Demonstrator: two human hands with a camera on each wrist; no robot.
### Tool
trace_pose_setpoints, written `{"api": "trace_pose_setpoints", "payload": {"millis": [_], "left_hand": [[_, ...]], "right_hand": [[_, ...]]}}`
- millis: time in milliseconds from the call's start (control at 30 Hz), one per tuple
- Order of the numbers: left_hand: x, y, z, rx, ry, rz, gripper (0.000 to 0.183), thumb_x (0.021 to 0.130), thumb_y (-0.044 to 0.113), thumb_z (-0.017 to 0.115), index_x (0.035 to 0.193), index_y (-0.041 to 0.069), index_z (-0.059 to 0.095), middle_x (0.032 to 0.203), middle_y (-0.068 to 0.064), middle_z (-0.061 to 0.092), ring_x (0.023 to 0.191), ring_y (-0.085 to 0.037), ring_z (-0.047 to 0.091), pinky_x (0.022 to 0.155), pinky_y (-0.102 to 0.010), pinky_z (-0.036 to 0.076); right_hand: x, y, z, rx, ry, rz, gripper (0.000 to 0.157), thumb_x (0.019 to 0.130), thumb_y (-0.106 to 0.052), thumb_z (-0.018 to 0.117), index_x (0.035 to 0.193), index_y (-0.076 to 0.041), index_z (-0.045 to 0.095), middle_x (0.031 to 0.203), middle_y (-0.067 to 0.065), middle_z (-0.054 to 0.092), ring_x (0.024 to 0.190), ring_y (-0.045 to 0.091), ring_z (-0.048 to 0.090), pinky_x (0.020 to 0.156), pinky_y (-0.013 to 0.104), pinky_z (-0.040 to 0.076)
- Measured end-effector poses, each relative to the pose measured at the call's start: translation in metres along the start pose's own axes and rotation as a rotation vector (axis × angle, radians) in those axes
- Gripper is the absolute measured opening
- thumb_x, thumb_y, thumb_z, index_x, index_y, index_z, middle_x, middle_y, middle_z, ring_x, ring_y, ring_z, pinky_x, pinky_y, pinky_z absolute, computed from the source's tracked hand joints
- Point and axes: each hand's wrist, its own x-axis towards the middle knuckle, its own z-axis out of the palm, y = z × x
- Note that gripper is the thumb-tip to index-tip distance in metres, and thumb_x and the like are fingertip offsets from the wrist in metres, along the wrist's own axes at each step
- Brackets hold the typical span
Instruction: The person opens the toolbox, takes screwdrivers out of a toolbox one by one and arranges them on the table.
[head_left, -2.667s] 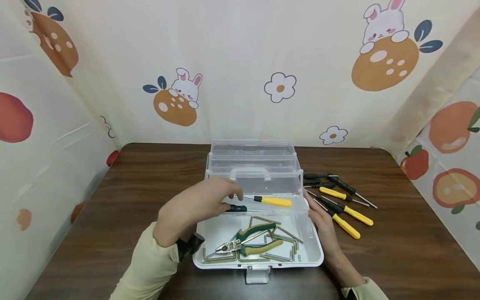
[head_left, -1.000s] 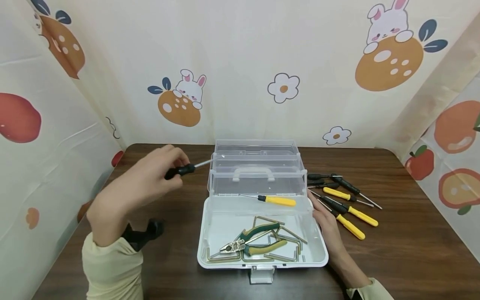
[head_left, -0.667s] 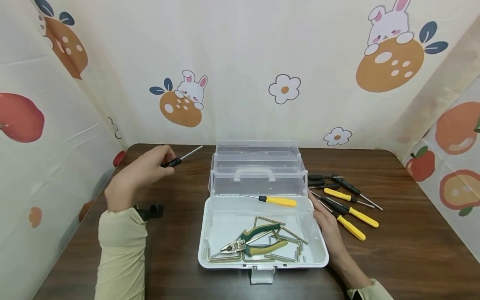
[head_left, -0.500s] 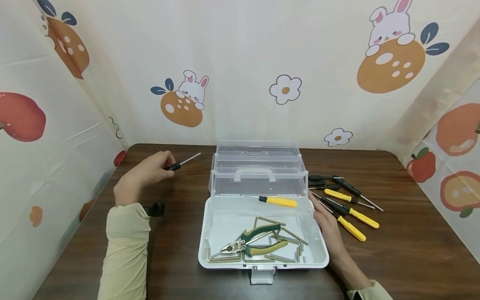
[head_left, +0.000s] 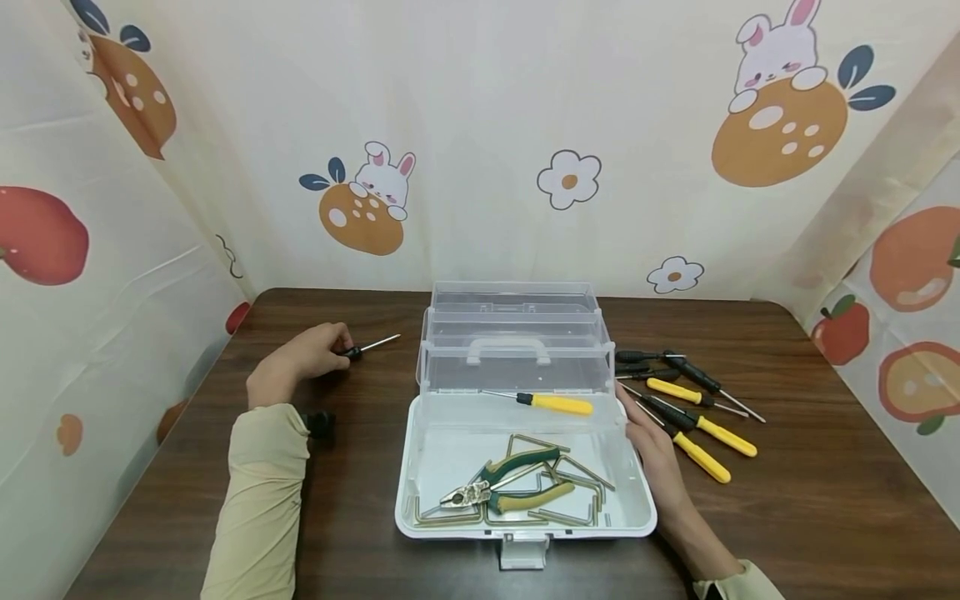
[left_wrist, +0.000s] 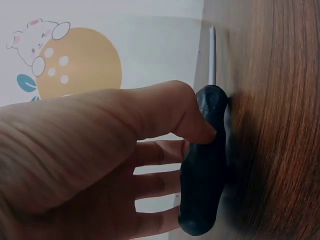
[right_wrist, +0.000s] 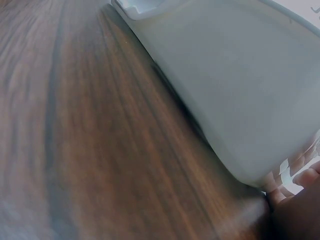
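At the far left of the table, my left hand [head_left: 311, 354] pinches a black-handled screwdriver [left_wrist: 202, 175] with its thumb and fingers. Close against the wood, its metal shaft points right in the head view. A white toolbox [head_left: 402, 467] with a clear lid raised at the back stands in the middle. My right hand [head_left: 652, 446] rests along the box's right side, its fingers partly hidden by the wall. In the box lie pliers [head_left: 528, 456] with green and yellow handles and several hex keys [head_left: 450, 519]. A yellow-handled screwdriver [head_left: 558, 404] lies towards its back.
Several more screwdrivers [head_left: 701, 454] with yellow or black handles lie in a loose pile right of the box, beside my right hand. The lid [head_left: 513, 325] leans towards a printed curtain [head_left: 480, 125] behind the dark wooden table [head_left: 360, 550].
My left hand has picked the black screwdriver out of the toolbox, carried it left and lowered it close to the table. The right hand has stayed at the box's side.
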Motion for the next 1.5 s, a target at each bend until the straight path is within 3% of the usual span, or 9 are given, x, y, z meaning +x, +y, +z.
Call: {"api": "trace_pose_setpoints", "payload": {"millis": [300, 467, 667, 767, 833, 1000, 1133, 1333, 1500], "left_hand": [[0.001, 0.0, 0.001, -0.009, -0.016, -0.047, 0.027, 0.093, 0.004, 0.067, 0.118, -0.002, 0.06, 0.107, -0.02, 0.062, 0.095, -0.031, 0.055, 0.085, -0.045, 0.048], [-0.006, 0.008, -0.006, 0.047, -0.026, -0.072, 0.041, 0.093, 0.007, 0.066, 0.132, -0.003, 0.057, 0.128, -0.031, 0.059, 0.115, -0.044, 0.056, 0.098, -0.059, 0.048], [-0.031, 0.045, -0.029, 0.13, 0.141, -0.065, 0.053, 0.098, 0.014, 0.067, 0.146, 0.001, 0.049, 0.142, -0.034, 0.048, 0.135, -0.055, 0.041, 0.107, -0.073, 0.037], [-0.049, 0.076, -0.041, 0.146, 0.251, 0.005, 0.053, 0.097, 0.014, 0.066, 0.146, 0.003, 0.05, 0.142, -0.03, 0.049, 0.135, -0.052, 0.04, 0.11, -0.072, 0.035], [-0.059, 0.098, -0.044, 0.159, 0.331, 0.099, 0.049, 0.096, 0.011, 0.067, 0.143, 0.004, 0.054, 0.138, -0.027, 0.053, 0.132, -0.049, 0.044, 0.11, -0.068, 0.037], [-0.069, 0.149, -0.03, 0.214, 0.469, 0.371, 0.039, 0.093, 0.004, 0.071, 0.132, 0.005, 0.066, 0.124, -0.017, 0.066, 0.119, -0.039, 0.058, 0.101, -0.055, 0.049], [-0.071, 0.182, -0.011, 0.256, 0.479, 0.516, 0.036, 0.091, 0.004, 0.075, 0.126, 0.011, 0.071, 0.119, -0.009, 0.069, 0.111, -0.03, 0.064, 0.09, -0.045, 0.054], [-0.061, 0.214, 0.016, 0.279, 0.407, 0.738, 0.03, 0.093, 0.002, 0.071, 0.119, 0.016, 0.074, 0.11, -0.001, 0.072, 0.101, -0.019, 0.068, 0.088, -0.034, 0.056], [-0.054, 0.236, 0.039, 0.349, 0.319, 0.732, 0.028, 0.098, 0.009, 0.068, 0.123, 0.019, 0.072, 0.111, 0.001, 0.073, 0.096, -0.015, 0.068, 0.082, -0.029, 0.057]], "right_hand": [[0.001, -0.001, 0.001, -0.023, 0.012, 0.037, 0.054, 0.114, -0.022, 0.03, 0.167, -0.013, 0.022, 0.176, 0.008, 0.015, 0.157, 0.008, 0.022, 0.106, 0.006, 0.038], [0.0, -0.003, 0.001, -0.012, 0.008, 0.027, 0.054, 0.114, -0.022, 0.031, 0.167, -0.012, 0.022, 0.176, 0.009, 0.015, 0.155, 0.003, 0.024, 0.106, 0.006, 0.038], [0.0, -0.003, 0.002, -0.004, 0.007, 0.029, 0.054, 0.114, -0.022, 0.031, 0.167, -0.013, 0.022, 0.176, 0.008, 0.015, 0.153, 0.0, 0.025, 0.106, 0.007, 0.039], [0.001, -0.003, 0.001, -0.01, 0.011, 0.045, 0.055, 0.114, -0.022, 0.031, 0.167, -0.014, 0.022, 0.176, 0.006, 0.015, 0.157, 0.008, 0.022, 0.105, 0.006, 0.039], [0.001, -0.003, 0.001, -0.02, 0.013, 0.051, 0.055, 0.114, -0.021, 0.03, 0.167, -0.014, 0.021, 0.176, 0.005, 0.015, 0.16, 0.015, 0.018, 0.105, 0.006, 0.038], [0.002, -0.004, 0.002, -0.034, 0.02, 0.056, 0.054, 0.114, -0.02, 0.031, 0.167, -0.013, 0.022, 0.176, 0.004, 0.016, 0.162, 0.027, 0.013, 0.105, 0.004, 0.036], [0.002, -0.004, 0.003, -0.016, 0.014, 0.055, 0.054, 0.114, -0.019, 0.031, 0.167, -0.013, 0.023, 0.176, 0.004, 0.017, 0.162, 0.029, 0.011, 0.105, 0.004, 0.035], [0.001, -0.003, 0.003, -0.022, 0.013, 0.037, 0.053, 0.114, -0.02, 0.032, 0.166, -0.015, 0.025, 0.176, 0.005, 0.018, 0.161, 0.021, 0.017, 0.105, 0.005, 0.037], [0.001, -0.003, 0.002, -0.031, 0.011, 0.028, 0.053, 0.114, -0.021, 0.033, 0.166, -0.016, 0.025, 0.176, 0.005, 0.017, 0.159, 0.017, 0.019, 0.105, 0.005, 0.038]]}}
